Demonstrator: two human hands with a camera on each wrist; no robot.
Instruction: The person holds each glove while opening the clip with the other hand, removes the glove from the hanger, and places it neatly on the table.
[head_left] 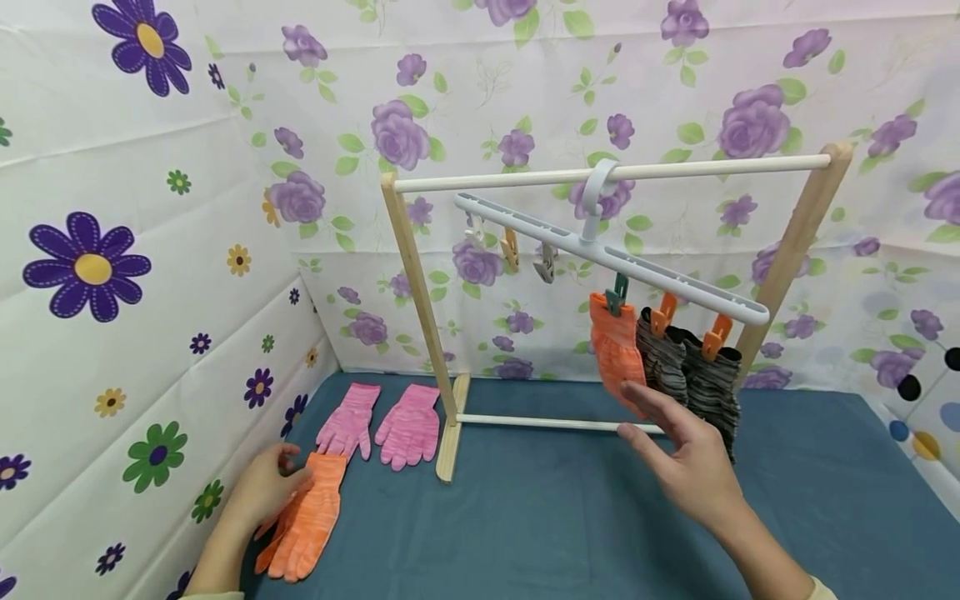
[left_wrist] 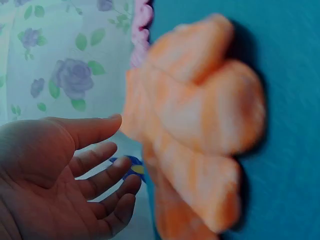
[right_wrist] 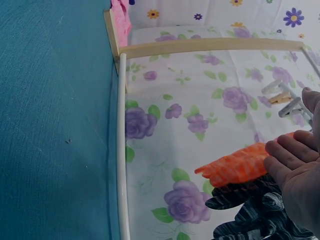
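On the blue surface at the left lies an orange glove (head_left: pixel 318 517), its fingers toward the near edge. My left hand (head_left: pixel 266 483) is beside its cuff; in the left wrist view the thumb and fingers are apart and loosely bent, nothing between them, with the thumb tip right at the edge of the orange fabric. A second orange glove (head_left: pixel 615 342) hangs from a green clip (head_left: pixel 617 296) on a grey hanger (head_left: pixel 660 279). My right hand (head_left: pixel 693 467), fingers extended, is against its lower part; the right wrist view shows the open palm (right_wrist: pixel 305 185) overlapping it.
Grey-black striped gloves (head_left: pixel 705 392) hang by orange clips (head_left: pixel 717 337) beside the orange one. Bare clips (head_left: pixel 510 250) dangle on the hanger's left half. A wooden stand (head_left: pixel 420 283) with a white rail (head_left: pixel 510 178) carries the hanger. Two pink gloves (head_left: pixel 408 427) lie at the back left.
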